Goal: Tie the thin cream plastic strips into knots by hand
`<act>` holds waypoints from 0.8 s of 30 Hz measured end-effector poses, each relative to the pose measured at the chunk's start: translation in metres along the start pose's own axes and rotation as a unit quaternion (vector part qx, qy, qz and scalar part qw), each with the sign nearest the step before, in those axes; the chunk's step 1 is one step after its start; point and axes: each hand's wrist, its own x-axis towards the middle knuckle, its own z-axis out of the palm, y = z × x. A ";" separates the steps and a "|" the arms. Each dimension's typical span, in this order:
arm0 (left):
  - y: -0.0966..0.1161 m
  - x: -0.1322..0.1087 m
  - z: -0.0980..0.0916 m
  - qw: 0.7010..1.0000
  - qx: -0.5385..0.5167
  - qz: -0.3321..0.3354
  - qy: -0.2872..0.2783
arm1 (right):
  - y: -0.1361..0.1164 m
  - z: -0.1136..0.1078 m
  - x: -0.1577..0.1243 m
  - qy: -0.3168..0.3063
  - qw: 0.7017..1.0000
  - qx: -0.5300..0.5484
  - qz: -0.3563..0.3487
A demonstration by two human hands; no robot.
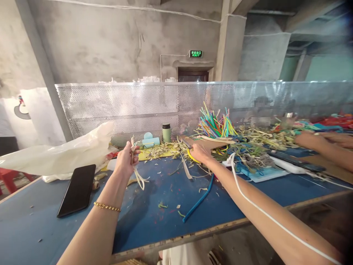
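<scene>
My left hand (127, 159) is raised above the blue table (138, 221), its fingers closed on a few pale flat strips (138, 176) that hang down from it. My right hand (199, 152) reaches forward to the litter of strips at the table's back; its fingers curl around yellow-handled scissors (192, 156). A blue tube (199, 199) lies on the table under my right forearm. A white cable (264, 213) runs along that forearm.
A black phone (77, 189) lies at the left, beside a white plastic bag (63, 154). Coloured tubes (216, 124) stand at the back by a perforated metal screen (165, 105). A green flask (166, 133) is there too. Another person's hands (320, 141) are at the right.
</scene>
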 end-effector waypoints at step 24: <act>0.017 -0.016 0.008 0.948 0.069 0.303 0.075 | -0.091 -0.020 -0.041 -0.049 0.979 -0.078 -0.184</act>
